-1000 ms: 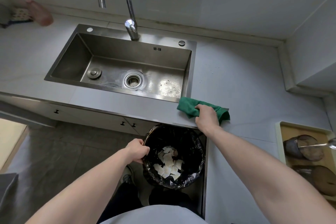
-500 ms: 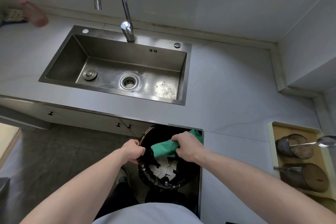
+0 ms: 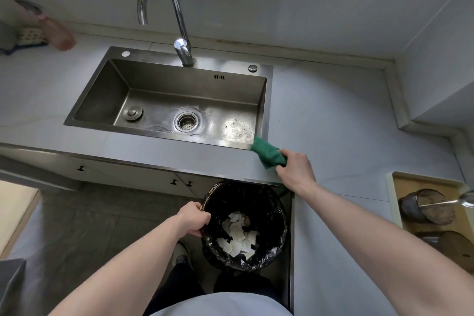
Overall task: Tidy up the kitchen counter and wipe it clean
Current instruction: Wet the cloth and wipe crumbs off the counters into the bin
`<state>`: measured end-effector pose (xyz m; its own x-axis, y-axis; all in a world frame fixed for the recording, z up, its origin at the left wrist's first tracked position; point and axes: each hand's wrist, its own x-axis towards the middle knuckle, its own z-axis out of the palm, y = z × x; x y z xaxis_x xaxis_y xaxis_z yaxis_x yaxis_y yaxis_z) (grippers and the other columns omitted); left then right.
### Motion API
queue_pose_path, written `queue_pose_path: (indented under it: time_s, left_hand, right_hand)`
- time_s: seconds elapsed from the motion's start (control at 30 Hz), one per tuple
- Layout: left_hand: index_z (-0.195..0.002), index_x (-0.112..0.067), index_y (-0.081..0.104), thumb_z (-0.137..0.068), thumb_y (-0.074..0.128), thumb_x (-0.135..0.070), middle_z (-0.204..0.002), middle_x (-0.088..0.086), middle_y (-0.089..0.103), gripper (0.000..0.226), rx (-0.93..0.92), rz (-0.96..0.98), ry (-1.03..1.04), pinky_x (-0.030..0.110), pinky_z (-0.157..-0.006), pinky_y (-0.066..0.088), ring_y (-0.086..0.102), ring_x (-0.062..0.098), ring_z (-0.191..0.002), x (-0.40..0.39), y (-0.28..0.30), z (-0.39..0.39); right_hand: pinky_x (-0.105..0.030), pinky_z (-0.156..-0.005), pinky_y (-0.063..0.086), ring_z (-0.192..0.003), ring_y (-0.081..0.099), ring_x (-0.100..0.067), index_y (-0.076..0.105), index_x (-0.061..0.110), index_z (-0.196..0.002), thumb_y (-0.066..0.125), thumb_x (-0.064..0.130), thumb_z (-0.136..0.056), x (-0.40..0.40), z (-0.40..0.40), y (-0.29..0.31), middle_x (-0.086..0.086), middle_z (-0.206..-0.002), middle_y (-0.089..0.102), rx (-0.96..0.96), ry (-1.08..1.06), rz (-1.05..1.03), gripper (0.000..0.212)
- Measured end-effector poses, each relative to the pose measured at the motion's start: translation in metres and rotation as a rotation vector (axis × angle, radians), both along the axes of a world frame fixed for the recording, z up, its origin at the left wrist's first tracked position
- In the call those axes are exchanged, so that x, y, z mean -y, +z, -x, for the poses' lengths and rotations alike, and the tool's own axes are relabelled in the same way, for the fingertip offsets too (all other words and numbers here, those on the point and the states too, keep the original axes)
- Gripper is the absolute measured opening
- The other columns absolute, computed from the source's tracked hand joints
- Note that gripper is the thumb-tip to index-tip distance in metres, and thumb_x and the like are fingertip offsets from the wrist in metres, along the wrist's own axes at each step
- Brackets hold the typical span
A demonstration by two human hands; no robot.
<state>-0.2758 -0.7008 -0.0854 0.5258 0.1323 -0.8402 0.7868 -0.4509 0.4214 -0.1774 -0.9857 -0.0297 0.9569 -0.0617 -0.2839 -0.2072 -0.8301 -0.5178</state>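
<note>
My right hand (image 3: 295,169) grips a green cloth (image 3: 268,152) that lies on the grey counter (image 3: 328,120) at the sink's front right corner. Below the counter edge, my left hand (image 3: 193,220) is closed on the left rim of a bin lined with a black bag (image 3: 272,215). White paper scraps (image 3: 237,236) lie in the bottom of the bin.
A steel sink (image 3: 184,84) with a tall tap (image 3: 179,33) sits in the counter. A pink bottle (image 3: 57,33) and a sponge (image 3: 30,36) stand at the far left. A tray (image 3: 392,202) holding metal strainers lies at the right edge.
My right hand has carried the green cloth from over the bin back up onto the counter by the sink corner. My left hand has stayed on the bin rim.
</note>
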Motion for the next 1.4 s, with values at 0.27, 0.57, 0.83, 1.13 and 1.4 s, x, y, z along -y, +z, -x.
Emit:
queue_pose_path:
  time_s: [0.27,0.57,0.83,1.13,1.4]
  left_hand:
    - [-0.085,-0.008,0.057,-0.077,0.061,-0.002,-0.093,0.018,0.070,0.010,-0.009,0.006,0.007,0.035,-0.056,0.062,0.076,0.033,-0.073,0.001,-0.002,0.000]
    - [-0.090,-0.006,0.062,-0.080,0.060,-0.002,-0.090,0.014,0.069,0.011,-0.032,0.002,-0.047,0.031,-0.055,0.061,0.073,0.027,-0.067,-0.003,0.003,-0.007]
    - [-0.095,-0.003,0.060,-0.074,0.060,-0.001,-0.083,0.015,0.068,0.021,-0.049,0.011,-0.090,0.033,-0.057,0.062,0.076,0.030,-0.065,-0.007,0.005,-0.014]
    - [-0.094,-0.004,0.059,-0.075,0.062,-0.001,-0.087,0.017,0.068,0.020,-0.070,0.040,-0.078,0.038,-0.064,0.065,0.078,0.033,-0.076,-0.004,0.008,-0.022]
    - [-0.087,-0.007,0.055,-0.074,0.062,-0.003,-0.089,0.015,0.067,0.015,-0.087,0.029,-0.080,0.039,-0.067,0.066,0.078,0.030,-0.077,-0.008,0.010,-0.027]
  right_hand:
    - [-0.032,-0.098,0.052,-0.116,0.062,-0.023,0.070,0.027,-0.119,0.061,0.001,-0.080,-0.040,0.040,-0.024,0.001,-0.119,0.071,-0.120,0.165,0.039,0.048]
    - [-0.031,-0.080,0.057,-0.091,0.066,-0.011,0.070,0.037,-0.105,0.058,0.017,-0.070,-0.049,0.072,-0.007,0.012,-0.093,0.072,-0.167,0.258,-0.140,0.042]
    - [-0.014,-0.064,0.052,-0.071,0.066,0.003,0.076,0.032,-0.095,0.067,0.017,-0.072,0.014,0.031,0.049,0.017,-0.076,0.073,0.107,-0.005,-0.226,0.029]
    - [-0.025,-0.069,0.047,-0.071,0.063,-0.014,0.075,0.027,-0.099,0.065,0.009,-0.074,0.083,-0.036,0.045,0.004,-0.082,0.072,0.187,-0.286,-0.118,0.033]
    - [-0.026,-0.074,0.044,-0.086,0.061,-0.028,0.075,0.022,-0.105,0.058,0.005,-0.078,0.113,-0.102,0.020,-0.006,-0.092,0.073,0.199,-0.385,-0.040,0.037]
